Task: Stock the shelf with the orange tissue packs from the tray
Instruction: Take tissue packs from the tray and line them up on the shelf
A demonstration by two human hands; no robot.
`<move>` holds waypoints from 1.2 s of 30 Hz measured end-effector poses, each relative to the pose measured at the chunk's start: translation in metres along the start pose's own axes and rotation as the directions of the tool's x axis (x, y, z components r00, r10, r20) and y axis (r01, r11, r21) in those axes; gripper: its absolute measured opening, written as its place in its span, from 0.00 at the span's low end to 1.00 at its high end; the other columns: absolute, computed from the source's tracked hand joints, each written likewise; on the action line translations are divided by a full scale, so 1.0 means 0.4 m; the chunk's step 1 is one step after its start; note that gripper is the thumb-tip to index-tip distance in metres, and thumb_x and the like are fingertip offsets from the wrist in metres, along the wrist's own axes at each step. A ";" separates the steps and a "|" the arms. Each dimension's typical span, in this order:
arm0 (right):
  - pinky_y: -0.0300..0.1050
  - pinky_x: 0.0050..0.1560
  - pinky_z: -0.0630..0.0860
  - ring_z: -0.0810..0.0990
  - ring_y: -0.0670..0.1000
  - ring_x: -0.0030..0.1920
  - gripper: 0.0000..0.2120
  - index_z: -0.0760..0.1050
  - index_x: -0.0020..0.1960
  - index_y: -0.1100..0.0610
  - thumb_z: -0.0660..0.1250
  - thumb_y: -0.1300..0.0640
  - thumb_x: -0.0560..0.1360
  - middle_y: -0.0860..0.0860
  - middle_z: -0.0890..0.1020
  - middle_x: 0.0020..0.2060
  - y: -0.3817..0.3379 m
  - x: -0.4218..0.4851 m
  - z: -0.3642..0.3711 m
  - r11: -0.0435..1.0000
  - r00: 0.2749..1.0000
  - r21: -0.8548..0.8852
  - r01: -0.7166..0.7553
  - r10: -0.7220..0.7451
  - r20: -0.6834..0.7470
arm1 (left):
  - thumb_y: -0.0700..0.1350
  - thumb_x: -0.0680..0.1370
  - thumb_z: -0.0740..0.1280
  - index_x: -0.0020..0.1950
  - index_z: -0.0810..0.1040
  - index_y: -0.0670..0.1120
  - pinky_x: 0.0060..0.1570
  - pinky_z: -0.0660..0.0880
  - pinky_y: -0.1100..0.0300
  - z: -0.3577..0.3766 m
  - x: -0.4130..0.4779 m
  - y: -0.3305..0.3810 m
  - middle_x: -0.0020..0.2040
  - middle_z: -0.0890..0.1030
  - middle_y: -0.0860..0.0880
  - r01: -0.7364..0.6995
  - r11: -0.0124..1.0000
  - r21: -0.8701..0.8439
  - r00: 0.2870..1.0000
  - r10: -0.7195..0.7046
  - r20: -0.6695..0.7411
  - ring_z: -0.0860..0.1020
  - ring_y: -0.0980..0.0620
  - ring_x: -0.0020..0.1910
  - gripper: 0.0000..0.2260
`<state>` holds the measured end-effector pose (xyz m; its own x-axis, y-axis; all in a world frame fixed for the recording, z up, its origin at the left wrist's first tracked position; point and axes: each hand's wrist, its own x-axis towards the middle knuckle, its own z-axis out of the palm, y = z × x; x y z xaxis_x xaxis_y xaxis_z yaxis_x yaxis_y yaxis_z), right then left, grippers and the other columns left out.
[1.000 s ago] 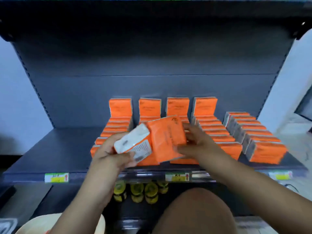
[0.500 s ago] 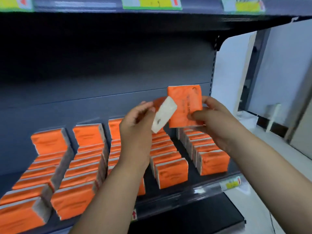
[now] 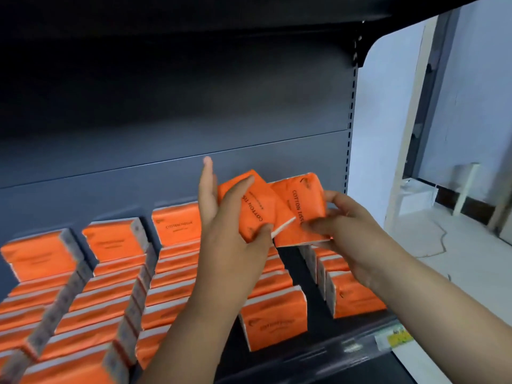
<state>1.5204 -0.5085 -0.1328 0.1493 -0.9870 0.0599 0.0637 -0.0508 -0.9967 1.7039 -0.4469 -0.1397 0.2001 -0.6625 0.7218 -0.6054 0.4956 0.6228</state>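
Two orange tissue packs are held up above the stocked rows on the dark shelf (image 3: 313, 358). My left hand (image 3: 230, 231) grips the left pack (image 3: 249, 200) between thumb and fingers, its index finger pointing up. My right hand (image 3: 349, 231) pinches the right pack (image 3: 299, 209), whose face reads "COTTON TISSUE". The two packs overlap at their inner edges. Below them, several rows of orange packs (image 3: 171, 273) stand upright, filling the shelf from left to right. The tray is out of view.
The shelf's grey back panel (image 3: 166, 120) rises behind the rows, with an upper shelf overhead. A yellow price label (image 3: 396, 338) sits on the front rail at the right. Past the shelf's right upright (image 3: 352, 120) are a white wall and pale floor.
Both hands have lowered slightly toward the right rows with the packs. The left pack has turned so its orange face shows instead of its white end. The camera has moved closer.
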 end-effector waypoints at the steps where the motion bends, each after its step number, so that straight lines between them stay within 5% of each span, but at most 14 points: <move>1: 0.53 0.52 0.84 0.89 0.54 0.48 0.25 0.80 0.61 0.48 0.71 0.71 0.72 0.54 0.88 0.51 0.004 0.000 0.008 0.999 1.000 0.032 0.000 0.000 -0.005 | 0.32 0.74 0.77 0.74 0.74 0.58 0.79 0.58 0.63 -0.001 0.003 0.000 0.83 0.42 0.66 -0.024 1.000 0.011 1.000 0.024 0.007 0.46 0.64 0.82 0.34; 3: 0.48 0.46 0.84 0.89 0.54 0.47 0.23 0.80 0.59 0.50 0.69 0.72 0.72 0.54 0.88 0.49 0.007 0.001 0.026 0.996 1.000 0.085 0.002 -0.001 -0.018 | 0.32 0.73 0.77 0.74 0.73 0.57 0.77 0.58 0.68 -0.008 0.013 -0.003 0.83 0.42 0.64 -0.064 0.998 0.031 0.998 0.064 -0.005 0.47 0.62 0.83 0.35; 7: 0.52 0.51 0.84 0.88 0.54 0.48 0.24 0.80 0.60 0.50 0.69 0.72 0.72 0.52 0.88 0.49 0.015 0.012 0.054 0.997 1.000 0.069 0.026 -0.026 -0.002 | 0.32 0.71 0.80 0.75 0.73 0.55 0.68 0.77 0.45 -0.024 0.015 -0.008 0.84 0.48 0.63 -0.062 0.998 -0.028 0.993 0.059 -0.102 0.54 0.55 0.83 0.37; 11: 0.42 0.45 0.82 0.88 0.50 0.48 0.25 0.80 0.62 0.50 0.70 0.73 0.72 0.50 0.88 0.49 0.007 0.034 0.051 0.995 0.994 -0.058 0.081 -0.077 0.073 | 0.33 0.71 0.80 0.72 0.72 0.56 0.60 0.81 0.55 -0.031 0.018 0.003 0.68 0.76 0.66 0.135 0.956 -0.260 0.952 -0.198 -0.234 0.78 0.62 0.66 0.35; 15: 0.51 0.51 0.81 0.86 0.50 0.46 0.25 0.81 0.56 0.48 0.69 0.74 0.70 0.50 0.87 0.47 -0.017 0.107 0.020 0.922 0.978 -0.325 0.210 -0.196 0.076 | 0.33 0.72 0.79 0.66 0.75 0.51 0.57 0.82 0.59 -0.046 0.030 -0.012 0.59 0.85 0.54 0.252 0.864 -0.437 0.869 -0.400 -0.290 0.84 0.59 0.55 0.27; 20: 0.46 0.51 0.78 0.83 0.52 0.51 0.20 0.82 0.59 0.48 0.69 0.66 0.72 0.48 0.86 0.50 -0.032 0.223 -0.019 0.675 0.910 -0.649 0.350 -0.409 0.064 | 0.28 0.73 0.75 0.63 0.79 0.48 0.58 0.81 0.55 -0.048 0.028 -0.039 0.56 0.86 0.53 0.312 0.848 -0.428 0.872 -0.434 -0.225 0.85 0.56 0.54 0.24; 24: 0.48 0.53 0.74 0.79 0.63 0.54 0.23 0.83 0.63 0.49 0.67 0.65 0.72 0.60 0.80 0.52 -0.004 0.338 -0.029 0.437 0.811 -0.814 0.382 -0.581 0.068 | 0.28 0.72 0.76 0.59 0.80 0.54 0.55 0.81 0.59 -0.028 0.029 -0.075 0.54 0.85 0.58 0.377 0.867 -0.327 0.893 -0.434 -0.121 0.84 0.60 0.53 0.24; 26: 0.49 0.53 0.75 0.78 0.66 0.54 0.24 0.84 0.62 0.46 0.65 0.63 0.72 0.61 0.79 0.51 0.011 0.401 -0.043 0.366 0.818 -0.870 0.331 -0.570 0.071 | 0.28 0.72 0.77 0.55 0.80 0.56 0.53 0.81 0.62 -0.012 0.031 -0.093 0.51 0.85 0.61 0.391 0.879 -0.271 0.903 -0.423 -0.070 0.84 0.62 0.51 0.24; 30: 0.51 0.54 0.77 0.80 0.65 0.56 0.27 0.84 0.63 0.47 0.63 0.68 0.71 0.60 0.81 0.53 0.023 0.476 -0.089 0.364 0.855 -0.889 0.278 -0.516 0.056 | 0.30 0.72 0.77 0.57 0.81 0.55 0.45 0.79 0.66 0.024 0.037 -0.110 0.49 0.85 0.66 0.411 0.883 -0.226 0.908 -0.418 0.020 0.84 0.64 0.48 0.23; 36: 0.50 0.64 0.77 0.82 0.58 0.62 0.25 0.84 0.64 0.49 0.65 0.69 0.73 0.53 0.84 0.62 0.057 0.511 -0.101 0.441 0.903 -0.862 0.251 -0.428 0.043 | 0.28 0.71 0.76 0.56 0.82 0.56 0.50 0.77 0.63 0.067 0.042 -0.132 0.51 0.86 0.62 0.411 0.893 -0.182 0.912 -0.400 0.095 0.84 0.63 0.52 0.25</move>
<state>1.5125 -0.7174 -0.1454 0.1504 -0.8627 0.4828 -0.7847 -0.4013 -0.4725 1.7187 -0.4992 -0.1684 0.3512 -0.8557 0.3801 -0.3181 0.2727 0.9080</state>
